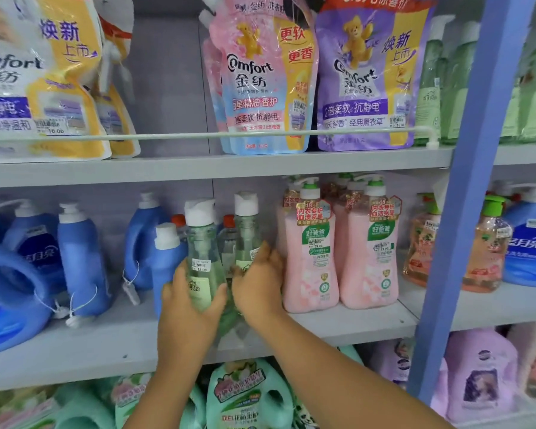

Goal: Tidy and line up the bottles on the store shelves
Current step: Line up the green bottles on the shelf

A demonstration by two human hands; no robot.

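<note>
While the left hand [190,300] and right hand [258,281] clamped fingers on two green bottles [202,258], blue jugs [84,261] at nine o'clock sat crooked, unaligned.

Top shelf is all Comfort 金纺 refill pouches: the pink pouch [260,78] says 更软 更香, 5星精油香护 and 2倍柔软 抗静电; the purple pouch [365,78] has 焕新上市, 2倍柔软 抗静电 and 经典薰衣草. The white-and-yellow pouch [37,75] far left shows "mfort", 焕新上市 and a 10.00 sticker. Below, the pink pump bottles [313,255] read 好爸爸, 内衣专护 血渍克星, tagged 29.00. The clear green bottle [202,258] has a 12.00 sticker. The blue jug [529,243] far right says 蓝月亮.
</note>
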